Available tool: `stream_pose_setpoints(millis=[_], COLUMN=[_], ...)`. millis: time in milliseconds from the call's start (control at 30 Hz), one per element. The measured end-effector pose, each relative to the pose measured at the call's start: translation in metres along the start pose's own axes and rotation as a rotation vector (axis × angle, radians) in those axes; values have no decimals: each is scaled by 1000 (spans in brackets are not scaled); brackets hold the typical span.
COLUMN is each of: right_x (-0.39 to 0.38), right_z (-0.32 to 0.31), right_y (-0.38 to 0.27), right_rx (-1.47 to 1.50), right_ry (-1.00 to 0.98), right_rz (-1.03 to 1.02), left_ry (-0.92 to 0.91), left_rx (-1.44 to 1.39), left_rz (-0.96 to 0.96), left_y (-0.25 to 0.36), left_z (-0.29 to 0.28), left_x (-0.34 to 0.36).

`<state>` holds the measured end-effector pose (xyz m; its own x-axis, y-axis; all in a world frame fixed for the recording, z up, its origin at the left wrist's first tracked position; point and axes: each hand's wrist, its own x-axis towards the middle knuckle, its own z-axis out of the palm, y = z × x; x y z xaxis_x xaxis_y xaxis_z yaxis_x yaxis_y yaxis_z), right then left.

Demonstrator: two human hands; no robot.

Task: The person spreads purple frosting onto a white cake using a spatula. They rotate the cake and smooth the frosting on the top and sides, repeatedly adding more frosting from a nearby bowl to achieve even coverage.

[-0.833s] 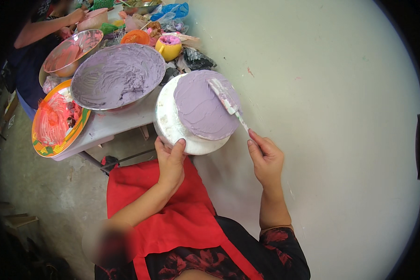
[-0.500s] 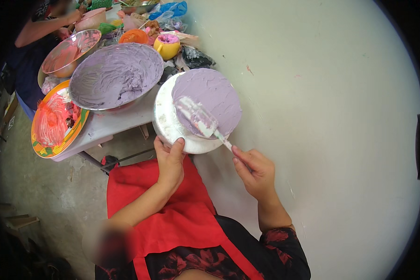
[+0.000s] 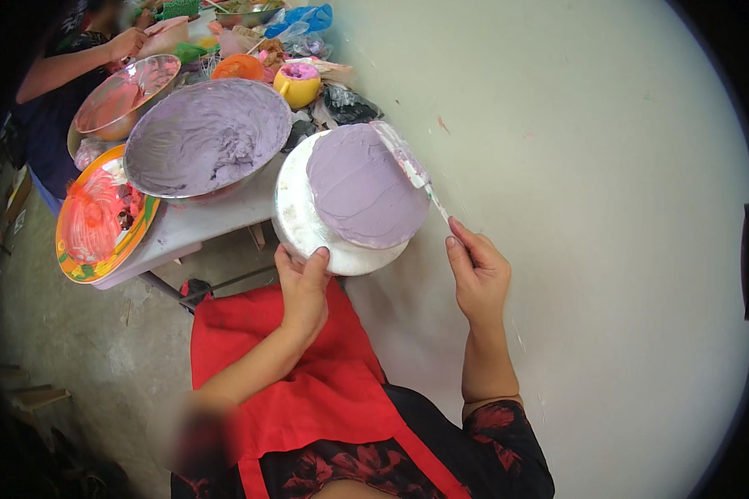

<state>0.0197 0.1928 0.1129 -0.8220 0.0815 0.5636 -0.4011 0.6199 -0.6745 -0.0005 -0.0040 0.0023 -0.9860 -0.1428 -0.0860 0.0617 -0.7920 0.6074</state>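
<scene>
A round cake (image 3: 362, 187) with smooth purple frosting on top rests on a white, thick round board (image 3: 295, 195). My left hand (image 3: 305, 287) grips the near edge of that board, thumb over the rim, other fingers partly hidden below it. In my right hand (image 3: 480, 270), the handle of a spatula (image 3: 408, 162) is pinched between thumb and fingers. Its blade, smeared with pale frosting, lies along the cake's far right edge. Shallow ridges mark the purple surface.
A large bowl of purple frosting (image 3: 162, 170) stands on the table (image 3: 212, 218) to the left. Beside it are a rimmed plate with pink frosting (image 3: 91, 220), a bowl (image 3: 100, 121), a yellow cup (image 3: 298, 87) and crumpled bags. Another person's arm (image 3: 71, 71) reaches in at upper left. A pale wall (image 3: 607, 208) rises on the right.
My right hand has swung the spatula right and away, from the cake's left part to its far right edge. My left hand stays on the board. The other person's arm has shifted slightly.
</scene>
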Motion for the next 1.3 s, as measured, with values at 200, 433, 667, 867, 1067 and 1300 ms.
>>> stream_pose_setpoints(millis=[200, 433, 667, 867, 1067, 1300], right_x=[0, -14, -25, -3, 7, -4], right_z=[17, 22, 10, 6, 25, 33], right_y=[-2, -26, -40, -26, -7, -26], right_rx=[10, -51, 0, -71, -5, -1], right_ry=[-24, -173, -338, -79, 1, -144], right_rz=[-4, -129, -179, -110, -76, -162], left_ry=[-8, -4, -13, 5, -15, -11], left_rx=[-8, -19, -10, -15, -17, -21], left_rz=[-4, 19, 4, 34, 11, 18], left_y=[1, 0, -1, -2, 0, 1], left_z=[0, -1, -1, -2, 1, 1], left_x=[0, 0, 0, 1, 1, 0])
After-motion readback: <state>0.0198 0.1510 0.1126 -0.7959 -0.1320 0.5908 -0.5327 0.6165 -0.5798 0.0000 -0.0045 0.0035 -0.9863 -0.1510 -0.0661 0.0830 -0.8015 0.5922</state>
